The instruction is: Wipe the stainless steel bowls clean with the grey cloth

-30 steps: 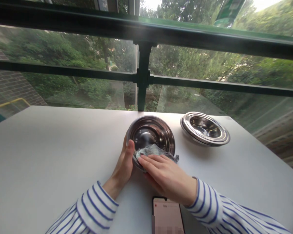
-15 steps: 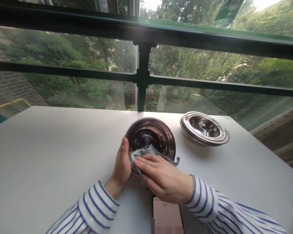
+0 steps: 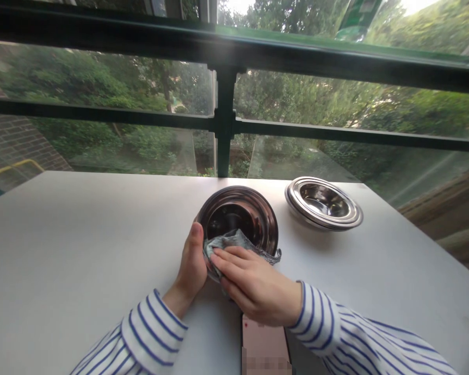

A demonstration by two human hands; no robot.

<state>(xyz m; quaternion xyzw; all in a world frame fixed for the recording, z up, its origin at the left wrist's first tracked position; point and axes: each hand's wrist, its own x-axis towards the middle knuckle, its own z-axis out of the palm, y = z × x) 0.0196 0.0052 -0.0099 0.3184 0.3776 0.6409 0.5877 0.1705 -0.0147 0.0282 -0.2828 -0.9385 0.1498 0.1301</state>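
My left hand (image 3: 193,263) grips a shiny metal bowl (image 3: 234,200) by its left side, thumb at the rim and the other fingers hidden behind. The bowl's open top is tipped toward me. A grey-green patterned cloth (image 3: 229,240) lies over the bowl's near rim and hangs partly inside it. Pressing the cloth against that rim, my right hand (image 3: 258,284) has its fingers closed over it. One corner of the cloth sticks out at the bowl's right side.
Several nested metal bowls (image 3: 323,204) sit at the back right of the white table (image 3: 82,250). A phone (image 3: 263,344) lies under my right wrist. Behind the table runs a dark green railing (image 3: 225,114) with glass, and a green bottle (image 3: 357,21) stands beyond its top bar.
My right hand and the cloth have slid slightly left along the near rim. My left thumb has shifted outward from the bowl's inside to its edge. The view has turned slightly.
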